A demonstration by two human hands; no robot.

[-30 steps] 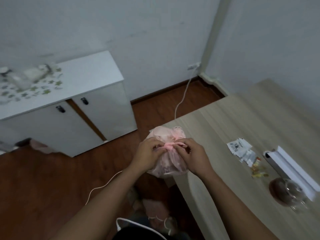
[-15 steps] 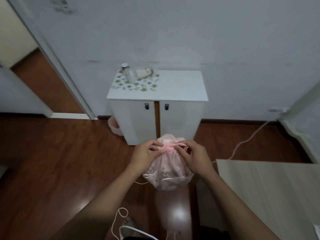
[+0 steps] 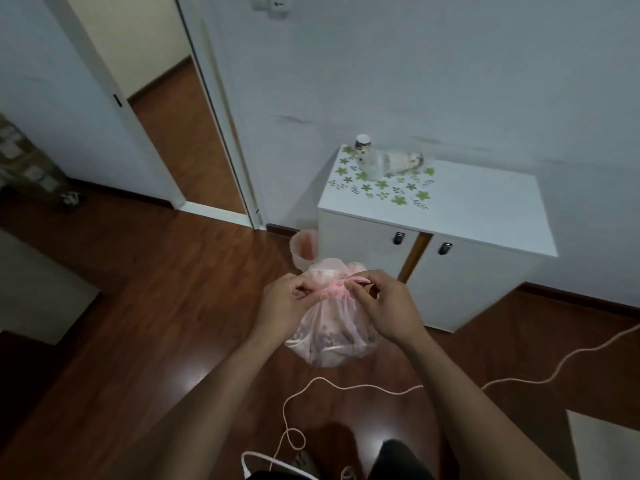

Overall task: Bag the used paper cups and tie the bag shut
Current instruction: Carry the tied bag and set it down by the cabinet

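A thin pink plastic bag hangs in the air in front of me, bulging with dim shapes inside that I cannot make out. Its neck is gathered into a twisted pink knot between my hands. My left hand pinches the bag's neck from the left. My right hand pinches the same knot from the right, fingers curled on a loop of plastic. On the white cabinet stands a paper cup beside a clear sleeve of stacked cups lying on its side.
A small bin with a pink liner sits on the floor left of the cabinet. A white cable snakes over the wooden floor below the bag. An open doorway is at the left. A table corner shows at the lower right.
My view has turned left, away from the wooden table and toward the cabinet and doorway. The bag came off the table's corner and now hangs over the floor, both hands still on its knot.
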